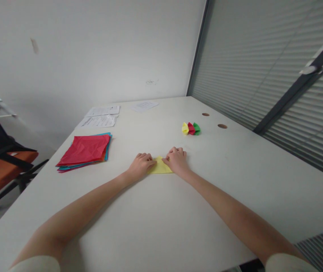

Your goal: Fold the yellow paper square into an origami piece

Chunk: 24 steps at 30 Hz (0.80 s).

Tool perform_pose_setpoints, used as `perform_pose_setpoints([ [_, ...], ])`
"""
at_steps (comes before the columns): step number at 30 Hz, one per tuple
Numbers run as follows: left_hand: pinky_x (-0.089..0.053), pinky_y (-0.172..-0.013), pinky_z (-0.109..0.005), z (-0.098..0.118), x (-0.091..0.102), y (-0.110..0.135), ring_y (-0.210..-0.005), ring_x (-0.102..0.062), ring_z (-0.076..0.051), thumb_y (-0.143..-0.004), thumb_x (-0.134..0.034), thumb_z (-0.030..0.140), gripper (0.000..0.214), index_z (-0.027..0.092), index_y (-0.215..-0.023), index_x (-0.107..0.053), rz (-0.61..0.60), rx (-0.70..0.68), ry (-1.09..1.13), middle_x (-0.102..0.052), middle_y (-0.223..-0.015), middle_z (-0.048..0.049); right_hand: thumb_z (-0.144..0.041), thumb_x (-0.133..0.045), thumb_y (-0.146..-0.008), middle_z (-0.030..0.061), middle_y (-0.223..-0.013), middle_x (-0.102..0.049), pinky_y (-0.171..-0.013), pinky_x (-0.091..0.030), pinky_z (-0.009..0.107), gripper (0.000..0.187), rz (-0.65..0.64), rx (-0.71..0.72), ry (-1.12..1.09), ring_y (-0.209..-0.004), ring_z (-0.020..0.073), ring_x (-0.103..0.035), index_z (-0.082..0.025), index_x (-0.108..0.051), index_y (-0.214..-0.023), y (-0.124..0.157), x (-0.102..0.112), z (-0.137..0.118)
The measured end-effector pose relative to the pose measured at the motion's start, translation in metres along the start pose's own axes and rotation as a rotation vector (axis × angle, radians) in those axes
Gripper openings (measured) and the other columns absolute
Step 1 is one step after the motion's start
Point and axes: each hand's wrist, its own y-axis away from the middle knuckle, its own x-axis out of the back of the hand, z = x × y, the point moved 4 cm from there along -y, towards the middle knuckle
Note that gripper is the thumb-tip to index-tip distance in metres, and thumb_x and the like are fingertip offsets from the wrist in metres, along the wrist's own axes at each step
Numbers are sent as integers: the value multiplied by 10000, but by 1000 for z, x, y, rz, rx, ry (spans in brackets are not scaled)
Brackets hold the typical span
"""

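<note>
A folded sheet of yellow paper [161, 168] lies flat on the white table in front of me. My left hand [142, 165] has its fingers curled over the paper's left end. At the opposite end, my right hand [176, 160] pinches the paper's upper right part with thumb and fingers. Both hands rest low against the tabletop, and they cover the two ends of the paper. Beyond the right hand sit small pleated paper pieces in yellow [185, 129], red [191, 129] and green [197, 129], side by side.
A stack of coloured paper sheets [86, 149], red on top, lies at the left of the table [138, 223]. Printed sheets [100, 115] lie behind it. Two round holes [222, 126] pierce the table near the blinds. An orange chair [5, 166] stands at left.
</note>
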Motion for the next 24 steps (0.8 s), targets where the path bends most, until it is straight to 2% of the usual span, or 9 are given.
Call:
perform_pose_setpoints([
  [5, -396, -788, -349, 5, 2, -1, -877, -564, -188, -938, -480, 205, 275, 234, -1168, -630, -48, -98, -67, -619, -1062, -86, -494, -547, -889, 121, -1012, -593, -819, -345, 419, 379, 3, -1, 5, -1012, 294, -430, -203, -735, -733, 2, 2, -2],
  [9, -388, -776, -348, 9, 4, -3, -870, -556, -199, -925, -489, 186, 262, 211, -1148, -625, -94, -105, -110, -621, -1018, -92, -481, -558, -888, 118, -1045, -560, -844, -350, 409, 356, 91, -10, -35, -1031, 283, -421, -206, -734, -748, 1, 5, 1],
  [13, -389, -776, -351, 10, 5, -3, -875, -552, -204, -928, -475, 186, 270, 205, -1159, -614, -117, -120, -148, -620, -1032, -99, -436, -552, -895, 107, -1052, -568, -839, -367, 399, 302, 169, -116, -154, -1017, 273, -454, -219, -738, -800, -4, 11, 19],
  [17, -387, -834, -386, 13, 7, -5, -913, -563, -221, -929, -456, 154, 279, 190, -1163, -605, -111, -140, -164, -631, -1044, -103, -394, -535, -902, 78, -1007, -630, -823, -379, 378, 260, 120, -156, -244, -980, 251, -523, -234, -738, -875, -6, 21, 37],
  [19, -381, -879, -402, 15, 9, -7, -951, -568, -224, -930, -442, 132, 278, 177, -1150, -606, -103, -168, -149, -636, -1059, -108, -336, -497, -929, 60, -962, -659, -819, -380, 351, 260, 21, -10, -251, -930, 214, -555, -238, -738, -918, -4, 25, 33],
  [21, -382, -902, -400, 17, 9, -8, -961, -576, -218, -935, -425, 127, 273, 160, -1138, -605, -107, -202, -130, -639, -1059, -115, -300, -508, -934, 60, -983, -667, -834, -371, 334, 239, -66, 206, -205, -927, 195, -559, -237, -730, -994, 4, 29, 21],
  [23, -394, -890, -386, 17, 8, -8, -941, -588, -211, -941, -418, 139, 258, 148, -1115, -608, -116, -222, -121, -644, -1036, -117, -329, -549, -920, 83, -1033, -652, -846, -357, 350, 223, -128, 362, -84, -977, 218, -537, -224, -726, -1005, 14, 30, 7],
  [24, -399, -878, -380, 16, 7, -8, -935, -592, -210, -943, -420, 150, 250, 147, -1109, -608, -119, -225, -116, -646, -1027, -117, -336, -570, -910, 94, -1038, -648, -847, -352, 361, 212, -154, 397, -20, -998, 234, -525, -214, -729, -977, 18, 29, 2],
])
